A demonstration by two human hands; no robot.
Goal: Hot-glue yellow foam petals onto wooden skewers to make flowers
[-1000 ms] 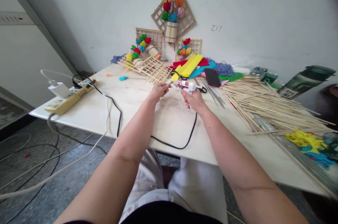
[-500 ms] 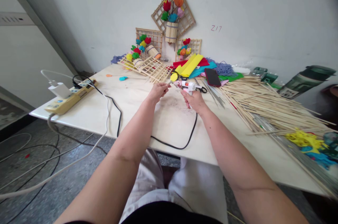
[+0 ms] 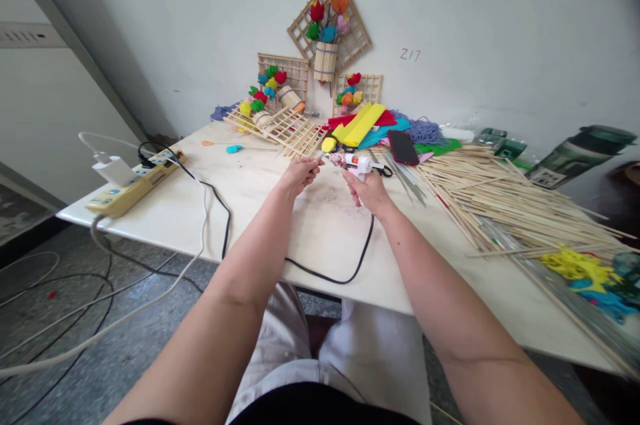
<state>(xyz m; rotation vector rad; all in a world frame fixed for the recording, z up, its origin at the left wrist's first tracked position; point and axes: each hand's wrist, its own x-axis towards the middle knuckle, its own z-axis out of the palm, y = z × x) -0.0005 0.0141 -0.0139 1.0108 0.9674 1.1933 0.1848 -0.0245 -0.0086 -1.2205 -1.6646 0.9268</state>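
Above the middle of the white table (image 3: 320, 238), my left hand (image 3: 299, 175) pinches a thin stick that ends in a small yellow foam flower (image 3: 329, 144). My right hand (image 3: 369, 190) is wrapped round the grip of a white hot glue gun (image 3: 357, 164). The gun's nozzle points left and sits close to the base of the yellow flower. The gun's black cord (image 3: 345, 265) trails back over the table's front edge. Both hands are closed.
A large heap of thin wooden sticks (image 3: 500, 201) covers the right side. Coloured foam sheets (image 3: 367, 125), a dark phone (image 3: 402, 146) and scissors lie behind the hands. Wooden lattices with foam flowers (image 3: 290, 125) lean at the back. A power strip (image 3: 133, 188) sits far left.
The yellow flower on its stick has shifted slightly up and toward the glue gun's nozzle. Otherwise both hands keep their places.
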